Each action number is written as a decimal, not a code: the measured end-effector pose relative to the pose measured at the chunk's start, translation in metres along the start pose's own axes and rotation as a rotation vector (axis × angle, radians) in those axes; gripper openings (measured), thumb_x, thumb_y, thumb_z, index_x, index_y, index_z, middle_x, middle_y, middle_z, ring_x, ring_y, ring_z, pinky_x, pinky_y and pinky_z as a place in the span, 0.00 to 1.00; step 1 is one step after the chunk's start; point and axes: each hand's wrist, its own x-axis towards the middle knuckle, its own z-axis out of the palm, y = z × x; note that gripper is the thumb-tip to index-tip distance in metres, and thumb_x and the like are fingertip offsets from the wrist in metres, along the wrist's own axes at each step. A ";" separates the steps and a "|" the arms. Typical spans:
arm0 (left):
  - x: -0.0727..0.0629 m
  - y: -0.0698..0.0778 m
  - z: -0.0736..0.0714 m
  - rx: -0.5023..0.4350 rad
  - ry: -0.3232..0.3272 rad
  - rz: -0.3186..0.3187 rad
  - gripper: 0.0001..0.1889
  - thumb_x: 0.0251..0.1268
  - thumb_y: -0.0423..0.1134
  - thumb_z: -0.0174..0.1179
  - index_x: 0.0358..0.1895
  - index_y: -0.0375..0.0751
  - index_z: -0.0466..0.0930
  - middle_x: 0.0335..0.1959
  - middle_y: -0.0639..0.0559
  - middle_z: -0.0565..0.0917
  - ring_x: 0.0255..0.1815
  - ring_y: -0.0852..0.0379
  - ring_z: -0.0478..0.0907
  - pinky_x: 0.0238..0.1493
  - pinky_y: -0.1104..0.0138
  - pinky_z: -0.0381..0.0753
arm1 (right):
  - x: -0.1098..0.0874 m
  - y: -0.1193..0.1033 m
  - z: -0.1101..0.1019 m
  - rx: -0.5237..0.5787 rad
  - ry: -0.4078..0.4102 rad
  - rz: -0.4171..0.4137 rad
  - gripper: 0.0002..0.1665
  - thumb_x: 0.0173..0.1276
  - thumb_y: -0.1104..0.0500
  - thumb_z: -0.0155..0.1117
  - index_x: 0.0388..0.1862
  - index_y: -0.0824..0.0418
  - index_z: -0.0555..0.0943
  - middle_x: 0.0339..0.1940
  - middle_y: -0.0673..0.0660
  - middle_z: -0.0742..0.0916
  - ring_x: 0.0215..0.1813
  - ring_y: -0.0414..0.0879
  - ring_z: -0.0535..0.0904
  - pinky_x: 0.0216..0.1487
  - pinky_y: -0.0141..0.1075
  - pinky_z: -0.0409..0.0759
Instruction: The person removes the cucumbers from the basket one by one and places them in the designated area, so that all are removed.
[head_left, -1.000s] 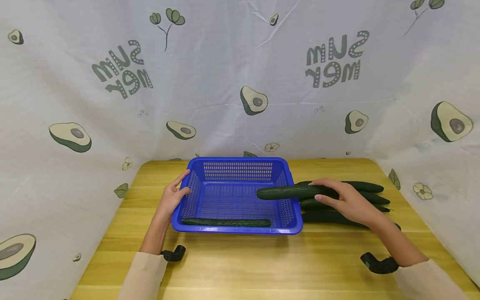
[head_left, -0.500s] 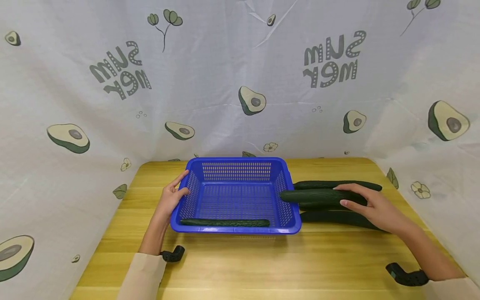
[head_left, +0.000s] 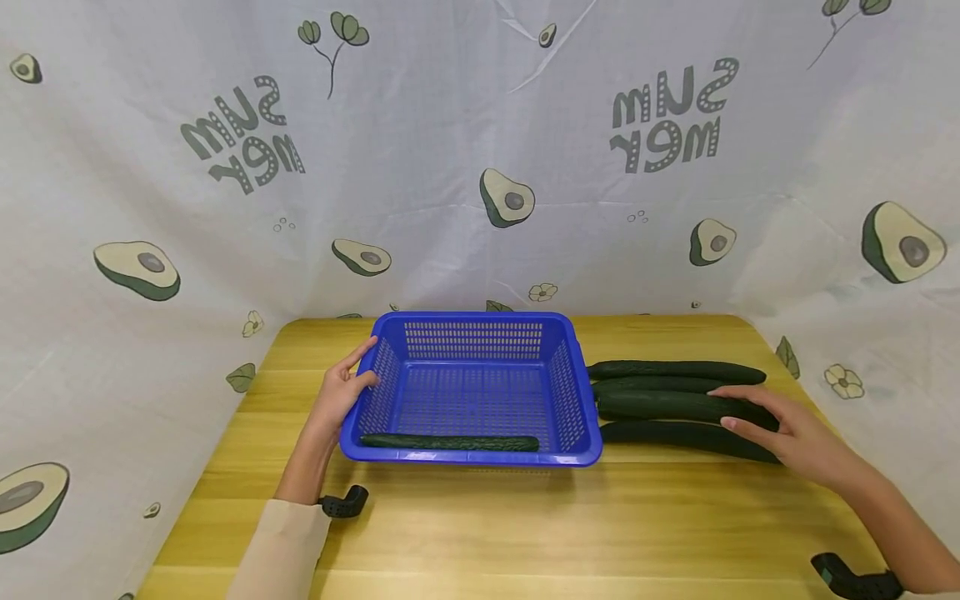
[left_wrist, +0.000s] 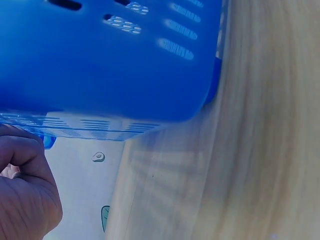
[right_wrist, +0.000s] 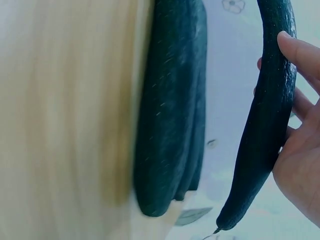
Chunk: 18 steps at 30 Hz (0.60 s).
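My left hand (head_left: 341,396) grips the left rim of a blue plastic basket (head_left: 472,457), thumb over the inner side. In the left wrist view its curled fingers show at the basket's edge. One cucumber (head_left: 450,442) lies in the basket along the near wall. My right hand (head_left: 795,429) holds another dark green cucumber (right_wrist: 267,95) around its right part. The right wrist view shows this cucumber raised off the table, apart from the others. Its left end is close to the basket's right side.
Several cucumbers lie on the wooden table (head_left: 487,533) right of the basket, among them one at the back (head_left: 675,370) and one at the front (head_left: 686,437). A white curtain (head_left: 420,167) printed with avocados hangs behind and at both sides.
My right hand has moved right with its cucumber, whose left end was over the basket and is now beyond its right rim. My left hand keeps its grip on the basket.
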 end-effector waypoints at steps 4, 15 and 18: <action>-0.001 0.000 -0.003 -0.012 0.001 -0.009 0.38 0.68 0.29 0.56 0.80 0.61 0.64 0.76 0.38 0.69 0.36 0.56 0.87 0.34 0.66 0.89 | -0.006 0.007 0.005 -0.003 -0.020 0.027 0.24 0.74 0.55 0.66 0.68 0.50 0.79 0.63 0.42 0.79 0.58 0.10 0.58 0.44 0.18 0.68; -0.004 -0.001 -0.007 -0.016 -0.014 -0.010 0.38 0.70 0.30 0.55 0.81 0.62 0.62 0.79 0.40 0.66 0.39 0.55 0.87 0.37 0.65 0.89 | -0.023 0.015 0.024 0.004 -0.045 0.009 0.23 0.73 0.55 0.68 0.65 0.49 0.80 0.59 0.22 0.74 0.59 0.09 0.59 0.44 0.16 0.68; -0.005 -0.001 -0.007 -0.011 -0.011 -0.008 0.38 0.70 0.30 0.55 0.81 0.62 0.62 0.79 0.40 0.66 0.38 0.56 0.86 0.36 0.65 0.89 | -0.024 0.016 0.026 0.000 -0.044 -0.004 0.23 0.72 0.56 0.68 0.65 0.49 0.81 0.59 0.28 0.77 0.59 0.09 0.61 0.45 0.16 0.68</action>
